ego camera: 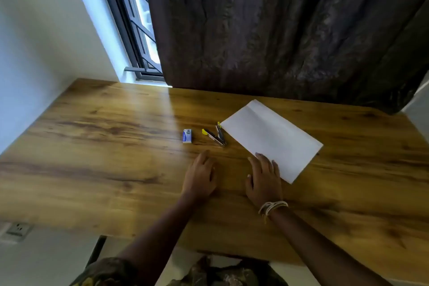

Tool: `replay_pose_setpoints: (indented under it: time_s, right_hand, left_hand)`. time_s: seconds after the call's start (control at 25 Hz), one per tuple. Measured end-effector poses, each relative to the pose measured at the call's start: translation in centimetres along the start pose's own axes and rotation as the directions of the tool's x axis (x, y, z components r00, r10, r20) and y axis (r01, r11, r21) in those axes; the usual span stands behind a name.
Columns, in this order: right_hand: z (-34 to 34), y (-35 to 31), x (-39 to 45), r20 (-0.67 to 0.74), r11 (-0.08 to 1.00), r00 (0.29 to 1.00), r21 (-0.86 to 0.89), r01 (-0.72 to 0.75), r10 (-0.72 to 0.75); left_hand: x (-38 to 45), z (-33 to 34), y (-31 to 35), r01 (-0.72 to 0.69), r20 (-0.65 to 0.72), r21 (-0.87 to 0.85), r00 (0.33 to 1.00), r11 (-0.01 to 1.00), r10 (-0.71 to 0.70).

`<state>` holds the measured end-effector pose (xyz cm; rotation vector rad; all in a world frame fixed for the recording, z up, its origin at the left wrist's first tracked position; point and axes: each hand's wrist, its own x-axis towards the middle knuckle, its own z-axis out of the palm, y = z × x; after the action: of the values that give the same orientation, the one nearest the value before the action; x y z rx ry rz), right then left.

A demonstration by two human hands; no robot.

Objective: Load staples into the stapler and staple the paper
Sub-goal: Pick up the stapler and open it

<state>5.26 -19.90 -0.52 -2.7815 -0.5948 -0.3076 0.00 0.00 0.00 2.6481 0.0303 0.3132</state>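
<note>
**Stapler ahead of the left hand, untouched**

Stapler [214,134] lies hinged open in a V, mid-desk [92,146], beside the paper [271,137] — staple box [187,136] just left. Left hand [201,175] is nearer, flat, holding nothing; right hand [264,179] spread, fingertips on the paper's near corner.

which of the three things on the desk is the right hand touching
The paper: the right hand lies with its fingertips on the sheet's near edge. The stapler and the staple box lie apart, beyond the left hand.
</note>
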Motion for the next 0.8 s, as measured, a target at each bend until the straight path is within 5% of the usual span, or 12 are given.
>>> replay_pose_setpoints:
  time_s: [0.24,0.52,0.8]
  right_hand:
    - [1.9,-6.5,6.5,0.111,0.957,0.993,0.283,-0.057,0.026]
    - [3.3,-8.8,12.3,0.2,0.998,0.98,-0.057,0.018,-0.006]
    - [3.1,-8.7,11.4,0.207,0.958,0.975,0.254,-0.133,0.08]
  left_hand:
    - [3.4,-3.4,-5.6,0.186,-0.186,-0.129,0.96,0.974,-0.208]
    - [3.6,-2.1,-6.9,-0.01,-0.063,0.053,0.998,0.999,0.013]
    - [3.2,-1.7,-7.4,0.001,-0.074,0.054,0.997,0.999,0.003]
